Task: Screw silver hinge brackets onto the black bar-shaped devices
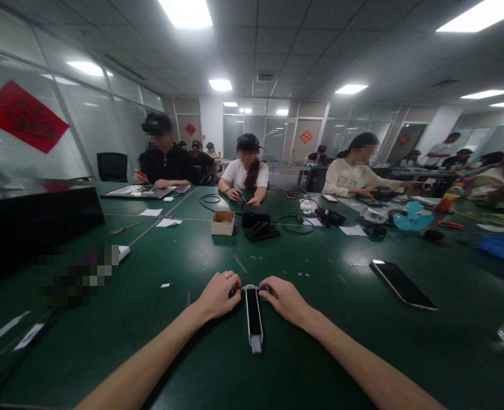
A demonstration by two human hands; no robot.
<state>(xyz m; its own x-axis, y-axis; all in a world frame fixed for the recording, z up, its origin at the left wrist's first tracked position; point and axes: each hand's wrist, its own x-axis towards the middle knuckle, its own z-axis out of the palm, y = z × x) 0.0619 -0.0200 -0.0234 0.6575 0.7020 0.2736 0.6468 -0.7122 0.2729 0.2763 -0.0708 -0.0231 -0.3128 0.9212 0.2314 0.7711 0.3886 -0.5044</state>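
A slim, long device [254, 313] with a pale frame and a black middle lies on the green table in front of me. Its narrow grey end points toward me. At the far end, small dark pieces stick out on both sides. My left hand [220, 293] is closed around the dark piece on the left, fingers curled. On the other side, my right hand [283, 295] grips the matching piece, its fingertips partly hidden. Several tiny rings [300, 274] lie just beyond my right hand.
A phone [403, 283] lies to the right. Ahead stand a small open cardboard box [223, 223] and a black stand [258, 222] with cables. A blue fan [413, 217] and blue tray [502, 249] are at the right. Co-workers sit across the green table [183, 347].
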